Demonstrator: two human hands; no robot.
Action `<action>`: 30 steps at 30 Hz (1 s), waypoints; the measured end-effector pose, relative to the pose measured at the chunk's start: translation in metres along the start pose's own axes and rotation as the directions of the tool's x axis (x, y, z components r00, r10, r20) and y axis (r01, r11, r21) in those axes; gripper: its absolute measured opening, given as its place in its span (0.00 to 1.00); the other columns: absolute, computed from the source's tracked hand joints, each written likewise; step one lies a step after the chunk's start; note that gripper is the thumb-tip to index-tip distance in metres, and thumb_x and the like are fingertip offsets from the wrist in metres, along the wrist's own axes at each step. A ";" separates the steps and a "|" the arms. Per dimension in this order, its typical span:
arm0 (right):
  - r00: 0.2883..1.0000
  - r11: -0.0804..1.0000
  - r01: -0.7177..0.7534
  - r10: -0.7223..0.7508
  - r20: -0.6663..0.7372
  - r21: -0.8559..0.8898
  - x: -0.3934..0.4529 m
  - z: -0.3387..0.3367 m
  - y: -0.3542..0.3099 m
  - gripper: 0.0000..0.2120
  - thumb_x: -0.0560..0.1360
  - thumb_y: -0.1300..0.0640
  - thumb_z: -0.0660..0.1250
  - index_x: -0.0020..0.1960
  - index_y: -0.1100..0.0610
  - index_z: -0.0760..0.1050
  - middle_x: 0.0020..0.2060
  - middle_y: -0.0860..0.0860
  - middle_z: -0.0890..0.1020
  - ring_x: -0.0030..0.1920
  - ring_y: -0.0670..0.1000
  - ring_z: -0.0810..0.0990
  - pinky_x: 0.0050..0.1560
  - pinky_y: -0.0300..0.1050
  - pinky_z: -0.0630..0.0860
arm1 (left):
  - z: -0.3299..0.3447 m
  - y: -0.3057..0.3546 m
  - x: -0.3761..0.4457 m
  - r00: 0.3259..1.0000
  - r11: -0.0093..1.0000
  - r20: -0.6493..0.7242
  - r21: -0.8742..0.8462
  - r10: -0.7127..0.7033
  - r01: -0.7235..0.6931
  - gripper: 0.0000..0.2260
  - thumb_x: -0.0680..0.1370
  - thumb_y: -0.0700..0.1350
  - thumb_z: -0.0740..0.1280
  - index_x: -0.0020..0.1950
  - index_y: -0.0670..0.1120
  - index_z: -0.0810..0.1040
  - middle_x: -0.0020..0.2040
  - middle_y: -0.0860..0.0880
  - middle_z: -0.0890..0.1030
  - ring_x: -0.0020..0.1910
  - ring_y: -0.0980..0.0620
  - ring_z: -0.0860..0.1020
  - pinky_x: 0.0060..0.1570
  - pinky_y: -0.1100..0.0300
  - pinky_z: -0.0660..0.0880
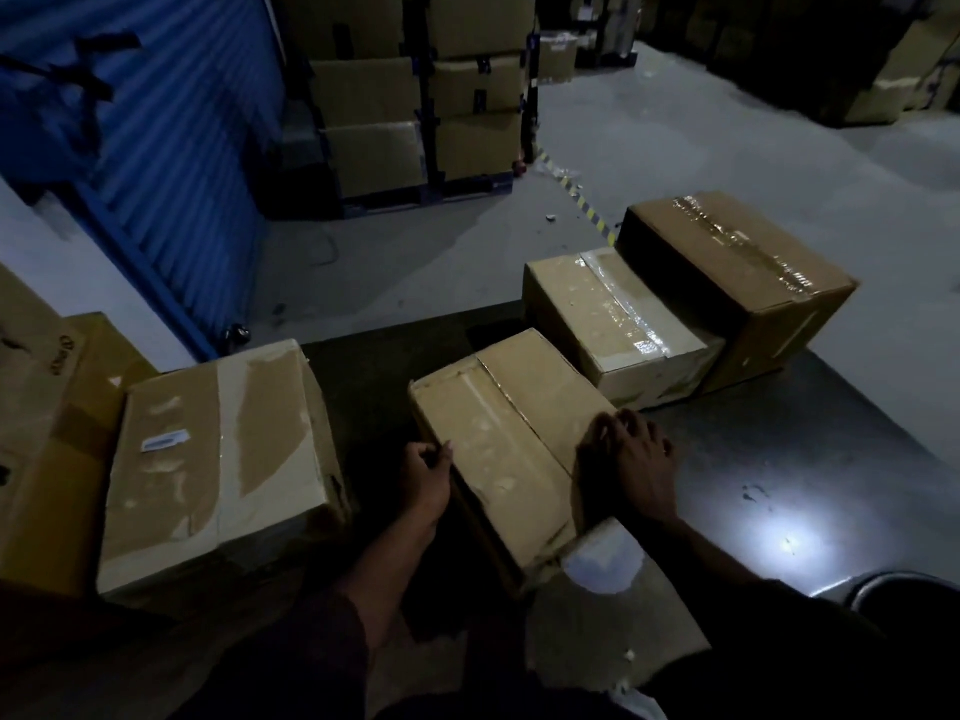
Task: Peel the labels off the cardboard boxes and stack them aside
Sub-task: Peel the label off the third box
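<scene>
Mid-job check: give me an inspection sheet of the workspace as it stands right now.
Surface: dark table, glare patch at right.
Job's things: near box between both hands; two taped boxes behind it; left box carries a small label.
Clutter: dark round rim at right edge.
Grippers: left hand on near box's left edge; right hand flat on its top.
Cables: nothing seen.
Surroundings: blue shutter, stacked cartons, grey floor.

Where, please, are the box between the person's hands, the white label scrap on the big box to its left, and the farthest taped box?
box between the hands (498,449): head view, top face.
white label scrap (163,441): head view, its middle.
farthest taped box (727,252): head view, top face beside the tape.
</scene>
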State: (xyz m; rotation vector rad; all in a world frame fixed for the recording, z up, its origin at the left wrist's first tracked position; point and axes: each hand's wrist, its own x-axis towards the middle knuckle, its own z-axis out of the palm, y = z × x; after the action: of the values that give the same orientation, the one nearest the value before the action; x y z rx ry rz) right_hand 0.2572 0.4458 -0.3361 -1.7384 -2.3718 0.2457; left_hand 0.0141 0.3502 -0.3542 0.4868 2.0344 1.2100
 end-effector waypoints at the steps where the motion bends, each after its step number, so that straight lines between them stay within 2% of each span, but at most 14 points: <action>1: 1.000 0.998 -0.029 0.029 0.006 0.050 -0.001 -0.005 0.004 0.25 0.79 0.47 0.61 0.73 0.55 0.64 0.70 0.58 0.70 0.68 0.59 0.68 0.67 0.57 0.65 | 0.003 0.003 0.001 1.000 1.000 -0.028 -0.020 -0.012 0.011 0.11 0.81 0.49 0.66 0.57 0.43 0.72 0.57 0.42 0.77 0.51 0.47 0.74 0.49 0.57 0.67; 3: 0.999 0.986 -0.046 0.042 0.023 0.158 0.003 -0.004 0.018 0.29 0.78 0.43 0.58 0.74 0.57 0.63 0.66 0.59 0.74 0.62 0.59 0.75 0.61 0.55 0.73 | 0.012 0.005 -0.009 0.995 0.997 -0.096 -0.074 -0.018 0.011 0.14 0.81 0.46 0.65 0.63 0.40 0.73 0.61 0.40 0.76 0.55 0.45 0.74 0.52 0.58 0.67; 5: 0.999 0.980 -0.007 -0.003 0.052 0.198 0.008 0.004 0.035 0.31 0.78 0.37 0.53 0.73 0.55 0.65 0.63 0.55 0.77 0.58 0.53 0.79 0.58 0.49 0.77 | 0.027 -0.004 -0.030 0.993 0.992 -0.106 -0.126 -0.044 0.031 0.22 0.82 0.48 0.64 0.71 0.37 0.68 0.67 0.38 0.73 0.64 0.41 0.73 0.59 0.55 0.68; 6: 0.996 0.973 -0.002 -0.019 0.089 0.230 0.011 0.006 0.044 0.28 0.78 0.36 0.54 0.71 0.52 0.66 0.61 0.51 0.78 0.57 0.48 0.78 0.57 0.41 0.75 | 0.037 -0.006 -0.046 0.993 0.984 -0.086 -0.166 -0.079 0.064 0.26 0.81 0.51 0.63 0.74 0.37 0.65 0.69 0.38 0.72 0.66 0.40 0.72 0.61 0.55 0.68; 8: 0.982 0.954 0.070 -0.117 0.148 0.293 0.014 0.004 0.048 0.22 0.79 0.40 0.61 0.67 0.51 0.68 0.59 0.47 0.77 0.58 0.45 0.76 0.55 0.27 0.68 | 0.053 -0.012 -0.070 0.987 0.966 -0.096 -0.234 -0.132 0.106 0.27 0.82 0.53 0.62 0.75 0.38 0.65 0.69 0.42 0.72 0.64 0.44 0.73 0.55 0.59 0.68; 10: 0.981 0.932 0.132 -0.172 0.093 0.338 0.015 -0.001 0.044 0.24 0.78 0.37 0.61 0.66 0.51 0.69 0.57 0.44 0.76 0.58 0.47 0.76 0.57 0.34 0.71 | 0.059 -0.011 -0.077 0.981 0.957 -0.130 -0.269 -0.146 0.107 0.24 0.82 0.53 0.64 0.73 0.42 0.67 0.68 0.45 0.71 0.63 0.48 0.72 0.53 0.60 0.66; 12: 0.980 0.930 0.180 -0.198 0.024 0.320 0.018 -0.011 0.041 0.30 0.74 0.29 0.55 0.66 0.48 0.69 0.57 0.42 0.75 0.58 0.47 0.75 0.58 0.46 0.74 | 0.058 -0.008 -0.075 0.977 0.953 -0.140 -0.278 -0.160 0.116 0.26 0.81 0.54 0.64 0.75 0.43 0.65 0.69 0.45 0.71 0.67 0.44 0.71 0.58 0.57 0.66; 13: 0.977 0.921 0.200 -0.214 0.006 0.334 0.021 -0.020 0.038 0.31 0.74 0.27 0.54 0.66 0.48 0.69 0.57 0.44 0.76 0.58 0.48 0.74 0.58 0.48 0.74 | 0.056 -0.004 -0.072 0.976 0.949 -0.147 -0.297 -0.159 0.110 0.26 0.82 0.53 0.63 0.76 0.43 0.64 0.68 0.47 0.71 0.69 0.43 0.70 0.60 0.56 0.66; 15: 0.970 0.887 0.239 -0.240 -0.049 0.396 0.029 -0.033 0.032 0.31 0.75 0.30 0.56 0.68 0.50 0.68 0.58 0.46 0.77 0.58 0.49 0.73 0.58 0.47 0.73 | 0.047 0.010 -0.071 0.975 0.950 -0.181 -0.305 -0.131 0.071 0.25 0.82 0.54 0.62 0.77 0.47 0.63 0.68 0.49 0.70 0.68 0.45 0.71 0.61 0.54 0.66; 18: 0.954 0.821 0.299 -0.272 -0.127 0.486 0.046 -0.056 0.023 0.33 0.75 0.31 0.58 0.71 0.51 0.65 0.60 0.46 0.76 0.59 0.48 0.73 0.58 0.47 0.73 | 0.033 0.046 -0.070 0.962 0.944 -0.272 -0.319 -0.005 -0.085 0.23 0.81 0.56 0.63 0.75 0.52 0.68 0.67 0.51 0.74 0.65 0.47 0.73 0.58 0.52 0.70; 23: 0.927 0.739 0.370 -0.257 -0.272 0.563 0.081 -0.108 0.024 0.31 0.76 0.36 0.60 0.71 0.53 0.66 0.58 0.49 0.77 0.55 0.46 0.72 0.55 0.46 0.70 | 0.041 0.131 -0.071 0.949 0.913 -0.287 -0.337 0.131 -0.228 0.16 0.81 0.55 0.63 0.69 0.56 0.70 0.54 0.57 0.78 0.49 0.56 0.76 0.43 0.59 0.71; 26: 0.914 0.687 0.381 -0.178 -0.364 0.619 0.103 -0.143 0.044 0.28 0.75 0.41 0.63 0.70 0.54 0.69 0.55 0.50 0.78 0.53 0.46 0.70 0.53 0.49 0.71 | 0.071 0.175 -0.069 0.950 0.892 -0.247 -0.361 0.190 -0.272 0.19 0.81 0.55 0.63 0.71 0.54 0.70 0.56 0.53 0.79 0.50 0.54 0.78 0.43 0.59 0.73; 28: 0.920 0.686 0.342 -0.107 -0.376 0.642 0.129 -0.153 0.071 0.28 0.75 0.39 0.63 0.70 0.52 0.69 0.55 0.45 0.76 0.55 0.47 0.71 0.53 0.48 0.71 | 0.099 0.203 -0.065 0.949 0.885 -0.205 -0.355 0.240 -0.301 0.18 0.81 0.53 0.63 0.71 0.52 0.71 0.57 0.52 0.79 0.50 0.55 0.78 0.43 0.59 0.73; 30: 0.917 0.715 0.317 -0.062 -0.395 0.624 0.157 -0.158 0.101 0.28 0.75 0.35 0.61 0.70 0.47 0.69 0.56 0.43 0.79 0.54 0.48 0.76 0.54 0.50 0.75 | 0.129 0.232 -0.058 0.949 0.881 -0.144 -0.355 0.279 -0.313 0.18 0.81 0.51 0.63 0.70 0.50 0.71 0.59 0.48 0.79 0.55 0.48 0.78 0.49 0.54 0.76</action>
State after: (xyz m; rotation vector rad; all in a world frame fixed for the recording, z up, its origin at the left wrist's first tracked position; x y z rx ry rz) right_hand 0.3433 0.6293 -0.1993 -1.0633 -1.8352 0.6263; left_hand 0.1402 0.5054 -0.1702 0.5774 1.7775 1.7910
